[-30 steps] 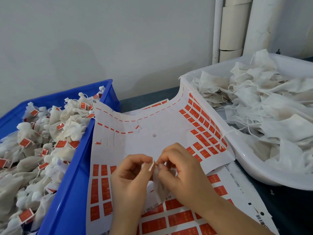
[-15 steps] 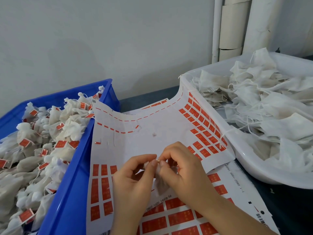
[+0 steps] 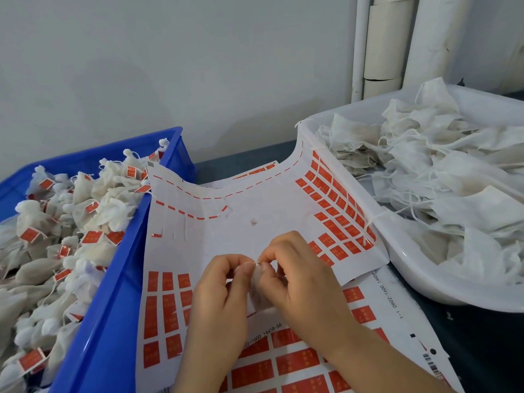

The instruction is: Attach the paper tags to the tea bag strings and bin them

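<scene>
Table (image 3: 482, 350) under sticker sheets (image 3: 269, 211); left hand (image 3: 218, 302) and right hand (image 3: 300, 279) pinch the string (image 3: 256, 262) of a tea bag (image 3: 259, 293), apparently steadying it for tagging.

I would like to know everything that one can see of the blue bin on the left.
The blue bin looks like rigid, glossy plastic, rectangular, with a thick rim. It stands upright at the left near the pale wall; the frame cuts off its left and lower parts. It is heaped with white tea bags, many bearing red tags. The left edge of the white sticker sheet rests against its right wall.
</scene>
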Demonstrator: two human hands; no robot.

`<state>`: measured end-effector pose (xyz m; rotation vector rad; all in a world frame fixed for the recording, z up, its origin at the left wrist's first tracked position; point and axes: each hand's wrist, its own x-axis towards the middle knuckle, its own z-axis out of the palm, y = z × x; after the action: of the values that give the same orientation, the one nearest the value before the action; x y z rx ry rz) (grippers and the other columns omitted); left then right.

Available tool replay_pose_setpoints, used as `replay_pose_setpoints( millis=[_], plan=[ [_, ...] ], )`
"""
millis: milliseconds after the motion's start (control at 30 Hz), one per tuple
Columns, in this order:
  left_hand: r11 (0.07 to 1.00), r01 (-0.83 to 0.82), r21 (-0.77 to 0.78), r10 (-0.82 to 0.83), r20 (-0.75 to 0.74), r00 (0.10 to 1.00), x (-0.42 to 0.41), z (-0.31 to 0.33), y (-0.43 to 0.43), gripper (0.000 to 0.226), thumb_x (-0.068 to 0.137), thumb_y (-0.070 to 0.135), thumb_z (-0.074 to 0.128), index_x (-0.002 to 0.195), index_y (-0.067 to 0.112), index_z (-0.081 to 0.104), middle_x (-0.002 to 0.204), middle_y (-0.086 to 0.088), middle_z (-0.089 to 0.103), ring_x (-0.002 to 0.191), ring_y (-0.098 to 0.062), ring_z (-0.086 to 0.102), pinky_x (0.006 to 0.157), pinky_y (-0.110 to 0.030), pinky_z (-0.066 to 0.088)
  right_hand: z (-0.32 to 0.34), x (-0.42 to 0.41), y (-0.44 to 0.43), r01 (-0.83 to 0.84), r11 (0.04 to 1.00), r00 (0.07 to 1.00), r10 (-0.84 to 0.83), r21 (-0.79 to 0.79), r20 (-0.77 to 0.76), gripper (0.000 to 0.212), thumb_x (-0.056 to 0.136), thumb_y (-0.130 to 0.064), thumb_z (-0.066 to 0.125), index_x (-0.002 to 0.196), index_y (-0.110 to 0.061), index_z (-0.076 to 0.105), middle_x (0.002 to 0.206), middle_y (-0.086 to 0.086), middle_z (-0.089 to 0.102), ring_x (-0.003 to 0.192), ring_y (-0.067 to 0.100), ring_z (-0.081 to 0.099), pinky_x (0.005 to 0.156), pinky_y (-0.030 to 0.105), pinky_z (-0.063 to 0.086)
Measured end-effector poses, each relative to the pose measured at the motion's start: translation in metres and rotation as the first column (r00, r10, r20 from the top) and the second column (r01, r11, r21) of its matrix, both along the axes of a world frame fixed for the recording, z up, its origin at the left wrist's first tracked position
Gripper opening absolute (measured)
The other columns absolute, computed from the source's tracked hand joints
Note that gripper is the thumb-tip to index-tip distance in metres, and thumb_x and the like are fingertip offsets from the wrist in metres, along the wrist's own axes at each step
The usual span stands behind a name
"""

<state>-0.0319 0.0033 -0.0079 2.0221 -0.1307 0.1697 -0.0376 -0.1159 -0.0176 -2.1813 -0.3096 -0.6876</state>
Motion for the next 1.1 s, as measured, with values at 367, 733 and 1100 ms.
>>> replay_pose_setpoints(
  millis=[367,733,1100],
  plan=[
    [0.747,0.051,-0.663,-0.370,-0.351,0.860,0.003,0.012,0.007,0.032,0.077,0.024,0.051,0.078,0.003,0.074,0.087,-0.019,0.070,0.081,-0.026,0.069,0.066,-0.028,0.057,-0.001,-0.002,-0.003,-0.074,0.997,0.997,0.073,0.027,0.026,0.027,0.089,-0.031,0.044,0.093,-0.015,0.065,0.090,-0.005,0.062,0.079,0.004,0.056,0.065,0.016,0.052],
    [0.794,0.015,-0.608,-0.268,-0.328,0.906,0.005,0.008,0.006,0.028,0.073,0.028,0.055,0.072,0.009,0.076,0.082,-0.012,0.072,0.075,-0.017,0.070,0.062,-0.021,0.054,-0.001,-0.004,-0.003,-0.042,0.992,0.999,0.041,0.118,0.015,0.023,0.083,-0.036,0.062,0.097,-0.021,0.073,0.090,-0.010,0.072,0.080,0.001,0.062,0.068,0.012,0.053],
    [0.945,0.034,-0.325,-0.133,-0.287,0.949,0.003,0.002,0.004,0.029,0.069,0.046,0.056,0.079,0.026,0.073,0.082,-0.004,0.073,0.079,-0.023,0.070,0.078,-0.040,0.055,-0.002,-0.004,-0.006,-0.048,0.972,0.993,0.072,0.232,-0.096,0.007,0.080,-0.035,0.056,0.081,-0.028,0.058,0.074,-0.016,0.060,0.074,0.005,0.057,0.064,0.014,0.048]
  ],
)
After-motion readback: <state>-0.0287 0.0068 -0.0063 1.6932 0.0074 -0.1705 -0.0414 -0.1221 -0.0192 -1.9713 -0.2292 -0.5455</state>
